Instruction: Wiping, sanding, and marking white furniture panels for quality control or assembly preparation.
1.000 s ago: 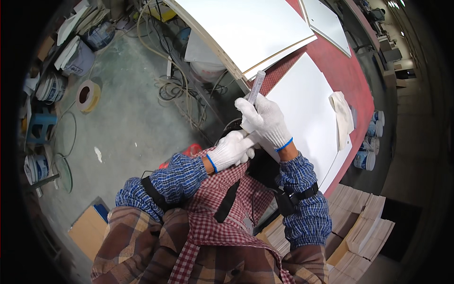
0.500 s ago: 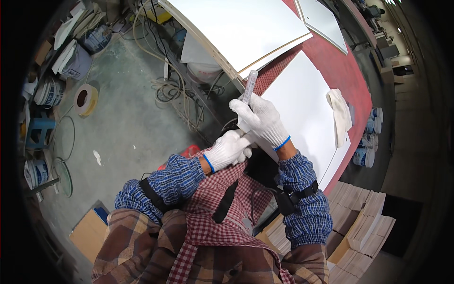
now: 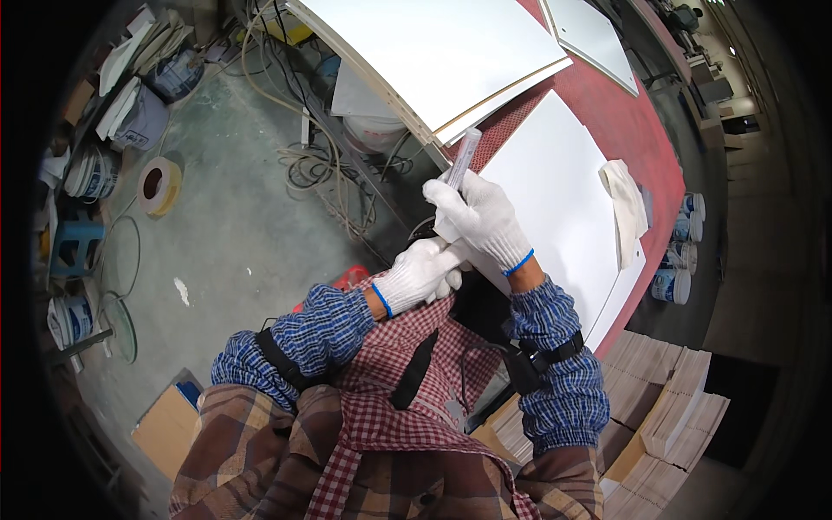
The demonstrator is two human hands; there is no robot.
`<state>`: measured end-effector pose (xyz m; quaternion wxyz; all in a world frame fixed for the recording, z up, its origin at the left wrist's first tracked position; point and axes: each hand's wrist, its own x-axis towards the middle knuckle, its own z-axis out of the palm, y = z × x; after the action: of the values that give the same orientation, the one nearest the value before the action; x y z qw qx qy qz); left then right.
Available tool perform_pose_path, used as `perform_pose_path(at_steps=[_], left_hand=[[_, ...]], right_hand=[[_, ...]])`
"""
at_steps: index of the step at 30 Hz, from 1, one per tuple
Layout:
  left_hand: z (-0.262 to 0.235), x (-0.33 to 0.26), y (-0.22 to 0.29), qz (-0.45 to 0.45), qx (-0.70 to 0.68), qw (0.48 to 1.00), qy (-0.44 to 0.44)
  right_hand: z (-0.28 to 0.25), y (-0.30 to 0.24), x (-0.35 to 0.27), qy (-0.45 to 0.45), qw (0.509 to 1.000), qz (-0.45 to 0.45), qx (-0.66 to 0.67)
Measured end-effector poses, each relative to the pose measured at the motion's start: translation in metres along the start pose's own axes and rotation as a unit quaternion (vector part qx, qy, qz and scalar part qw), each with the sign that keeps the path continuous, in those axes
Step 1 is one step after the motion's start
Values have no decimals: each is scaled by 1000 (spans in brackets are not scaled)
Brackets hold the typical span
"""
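In its white knit glove with a blue cuff, my right hand [image 3: 485,218] is closed around a pale grey, marker-like tube [image 3: 465,159] that sticks up past the thumb. My left hand [image 3: 414,275], gloved the same way, is curled just below and to the left, pressed against the underside of the right. What its fingers grip is hidden between the two gloves. Both hands hover at the near left edge of a white panel [image 3: 555,182] lying on the red-covered table [image 3: 654,173]. A crumpled cream cloth [image 3: 622,208] rests on the panel's right side.
Stacked white boards [image 3: 433,61] overhang the table's far left. Coiled cables [image 3: 325,173] and a tape roll [image 3: 159,186] lie on the floor. Buckets [image 3: 672,284] stand right of the table, and bundled cardboard strips [image 3: 650,407] are stacked at the lower right.
The tube in my right hand leans slightly more to the right. Otherwise both hands keep nearly the same place; the view has shifted a little.
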<state>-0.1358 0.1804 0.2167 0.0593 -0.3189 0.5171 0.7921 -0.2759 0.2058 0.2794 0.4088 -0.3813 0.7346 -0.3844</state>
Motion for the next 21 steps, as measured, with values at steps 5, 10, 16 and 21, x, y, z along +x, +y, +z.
perform_pose_path(at_steps=[5, 10, 16, 21], left_hand=[[-1, 1, -4, 24, 4, 1000, 1], [-1, 18, -25, 16, -84, 996, -22], [-1, 21, -26, 86, -40, 995, -26], [1, 22, -27, 127, 23, 992, 6]], right_hand=[[3, -6, -6, 15, 1000, -7, -20], [5, 0, -53, 171, 958, -38, 229], [22, 21, -68, 239, 968, -27, 71], [36, 30, -58, 285, 952, -106, -46]])
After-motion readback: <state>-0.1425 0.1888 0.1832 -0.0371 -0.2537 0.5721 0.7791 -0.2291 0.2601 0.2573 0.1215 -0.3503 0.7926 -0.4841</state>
